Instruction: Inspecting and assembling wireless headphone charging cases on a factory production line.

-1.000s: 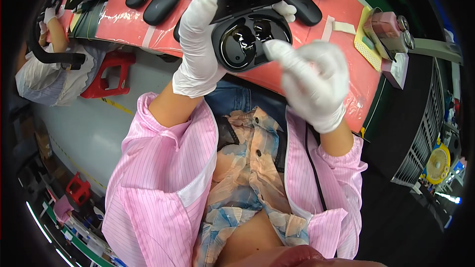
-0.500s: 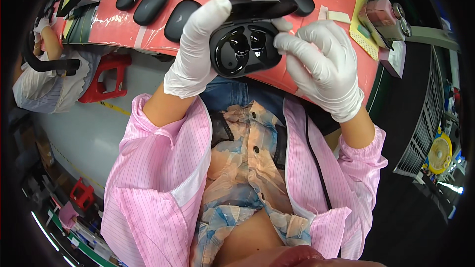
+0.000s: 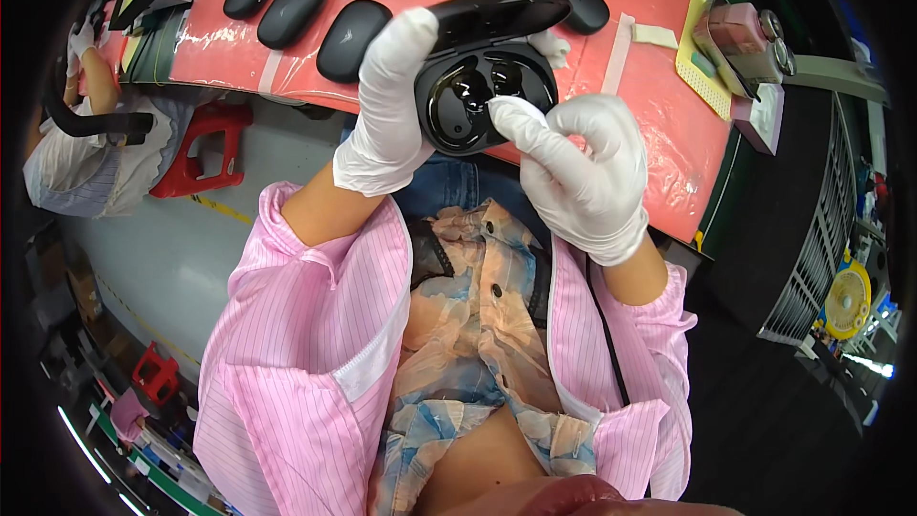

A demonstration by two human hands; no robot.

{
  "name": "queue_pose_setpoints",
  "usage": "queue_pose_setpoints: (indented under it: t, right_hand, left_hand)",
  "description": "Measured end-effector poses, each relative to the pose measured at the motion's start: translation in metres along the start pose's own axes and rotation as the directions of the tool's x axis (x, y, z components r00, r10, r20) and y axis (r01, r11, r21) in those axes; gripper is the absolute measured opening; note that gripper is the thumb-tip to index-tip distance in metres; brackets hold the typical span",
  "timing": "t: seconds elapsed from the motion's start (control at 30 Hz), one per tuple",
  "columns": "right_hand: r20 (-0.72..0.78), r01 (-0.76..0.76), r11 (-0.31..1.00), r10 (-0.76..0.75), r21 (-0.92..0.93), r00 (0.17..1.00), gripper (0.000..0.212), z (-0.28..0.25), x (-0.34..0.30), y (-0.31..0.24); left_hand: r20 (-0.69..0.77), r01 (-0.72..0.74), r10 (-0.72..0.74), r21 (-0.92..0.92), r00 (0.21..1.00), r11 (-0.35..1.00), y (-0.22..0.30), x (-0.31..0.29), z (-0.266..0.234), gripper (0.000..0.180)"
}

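Note:
An earbud charging case (image 3: 447,124) with a glossy black interior is held in my gloved left hand (image 3: 387,100). Its lid (image 3: 506,17) stands raised at the far side, and the left thumb lies along the lid's left end; white-gloved fingertips show beyond the case's right side. Two rounded wells show inside, full of reflections, so I cannot tell whether earbuds sit in them. My right hand (image 3: 587,172), also in a white glove, reaches into the case with thumb and forefinger pinched together between the wells. What the pinch holds, if anything, is hidden.
Several shut black cases (image 3: 353,41) lie across the far side of the pink-covered table (image 3: 224,57). At the right stand a yellow tray (image 3: 702,76) and a pinkish container (image 3: 734,31). A red stool (image 3: 215,148) and another person (image 3: 100,153) are at the left.
My right hand has moved left and nearer to me, its pinched fingertips going from the case's right rim to the middle of its interior. The case has shifted slightly right.

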State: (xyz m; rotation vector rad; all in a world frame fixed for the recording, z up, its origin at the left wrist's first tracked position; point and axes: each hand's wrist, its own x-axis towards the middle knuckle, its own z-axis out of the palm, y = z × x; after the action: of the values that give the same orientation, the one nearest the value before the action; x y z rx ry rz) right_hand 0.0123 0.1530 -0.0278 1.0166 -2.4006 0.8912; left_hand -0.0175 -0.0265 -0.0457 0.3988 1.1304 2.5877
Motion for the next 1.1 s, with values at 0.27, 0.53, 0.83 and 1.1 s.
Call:
queue_pose_setpoints:
  t: [0.27, 0.53, 0.83, 1.1]
  right_hand:
    - [-0.160, -0.028, 0.998, 0.036, 0.050, 0.987, 0.034, -0.021, 0.014, 0.027]
    - [0.302, 0.040, 0.998, -0.052, 0.048, 0.952, 0.020, -0.031, 0.035, 0.013]
    - [0.188, 0.265, 0.948, -0.232, -0.173, 0.954, 0.038, -0.007, 0.041, 0.010]
    - [0.324, 0.178, 0.984, -0.160, -0.025, 0.932, 0.026, -0.011, 0.037, 0.003]
  left_hand:
    - [0.042, 0.020, -0.021, 0.009, 0.999, 1.000, 0.002, -0.003, -0.001, 0.067]
    - [0.025, -0.087, 0.085, 0.433, 0.996, 0.897, 0.007, -0.008, -0.011, 0.091]
    - [-0.355, 0.201, -0.229, -0.115, 0.906, 0.973, 0.005, -0.014, -0.008, 0.061]
    - [-0.298, 0.257, -0.311, -0.209, 0.903, 0.944, 0.005, -0.009, -0.007, 0.045]
